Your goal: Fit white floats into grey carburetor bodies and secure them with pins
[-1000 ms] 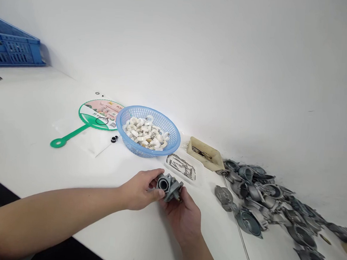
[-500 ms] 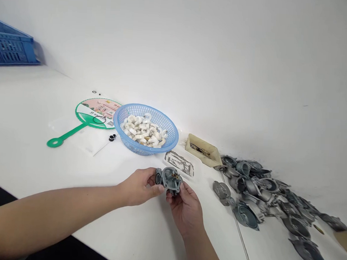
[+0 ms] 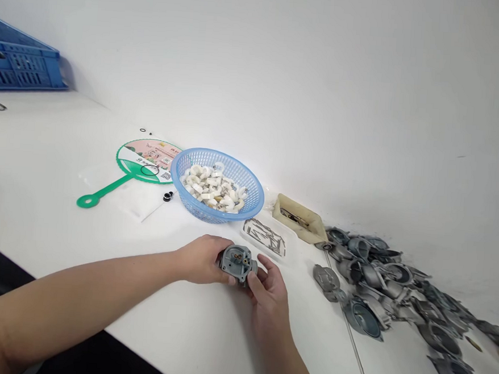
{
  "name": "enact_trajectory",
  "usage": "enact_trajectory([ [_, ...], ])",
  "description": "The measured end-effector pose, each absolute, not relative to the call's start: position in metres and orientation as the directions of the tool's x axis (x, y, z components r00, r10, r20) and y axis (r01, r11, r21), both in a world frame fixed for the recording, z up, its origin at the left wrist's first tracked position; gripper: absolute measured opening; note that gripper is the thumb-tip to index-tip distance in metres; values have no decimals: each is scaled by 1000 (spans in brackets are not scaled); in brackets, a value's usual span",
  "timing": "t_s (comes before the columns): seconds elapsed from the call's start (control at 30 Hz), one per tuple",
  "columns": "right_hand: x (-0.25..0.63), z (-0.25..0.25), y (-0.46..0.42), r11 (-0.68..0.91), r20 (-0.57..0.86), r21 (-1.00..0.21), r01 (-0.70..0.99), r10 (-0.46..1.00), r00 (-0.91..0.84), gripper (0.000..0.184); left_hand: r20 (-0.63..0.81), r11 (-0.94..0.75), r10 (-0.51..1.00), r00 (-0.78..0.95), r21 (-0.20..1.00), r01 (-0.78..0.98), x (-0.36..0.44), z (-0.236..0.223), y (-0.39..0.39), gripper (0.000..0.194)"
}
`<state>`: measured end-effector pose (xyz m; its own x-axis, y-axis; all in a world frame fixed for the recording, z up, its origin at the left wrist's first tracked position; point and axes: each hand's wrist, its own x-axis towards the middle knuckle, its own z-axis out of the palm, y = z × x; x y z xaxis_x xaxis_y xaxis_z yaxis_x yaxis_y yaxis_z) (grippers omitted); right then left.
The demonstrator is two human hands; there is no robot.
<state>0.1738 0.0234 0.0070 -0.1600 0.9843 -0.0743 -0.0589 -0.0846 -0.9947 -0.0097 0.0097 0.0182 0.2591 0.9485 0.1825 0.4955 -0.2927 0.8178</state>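
A grey metal carburetor body [image 3: 236, 261] is held between both hands above the white table, its open face with small brass parts turned up toward me. My left hand [image 3: 205, 259] grips its left side, fingers behind it and thumb at the lower edge. On the right side, my right hand [image 3: 267, 293] holds it with the thumb in front, the index finger lifted off and the other fingers partly hidden. Just beyond the hands lies a clear shallow tray [image 3: 288, 248] of thin dark metal pins.
A blue basket [image 3: 217, 214] of white plastic float pieces stands behind the hands. Left of it lies a green-edged hand fan [image 3: 137, 168]. A beige bin [image 3: 310, 232] and a pile of grey metal castings [image 3: 371, 275] are to the right. A blue crate [image 3: 31, 72] sits far left.
The carburetor body has been turned in the hands, so its round opening no longer shows on the left. My right hand has shifted its hold. The whole view has moved slightly.
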Motion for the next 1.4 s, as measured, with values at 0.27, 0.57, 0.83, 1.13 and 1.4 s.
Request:
enact_trajectory([
  [0.27, 175, 14, 30, 236, 61, -882, 407, 915, -399, 63, 174, -345, 936, 306, 626, 700, -18, 15, 19, 44],
  [0.57, 176, 12, 37, 257, 51, -846, 467, 912, -408, 84, 180, -367, 927, 329, 619, 694, -17, 18, 21, 47],
  [0.83, 173, 8, 36, 235, 88, -865, 444, 941, -327, 73, 215, -252, 967, 138, 705, 663, -41, 33, -11, 68],
  [1.13, 170, 10, 36, 187, 48, -892, 413, 945, -324, 62, 291, -108, 954, -73, 561, 821, -83, 126, 42, 49],
  [1.4, 170, 12, 33, 218, 59, -882, 418, 931, -360, 56, -195, -10, 980, 44, 171, 985, -78, 81, 122, 48],
])
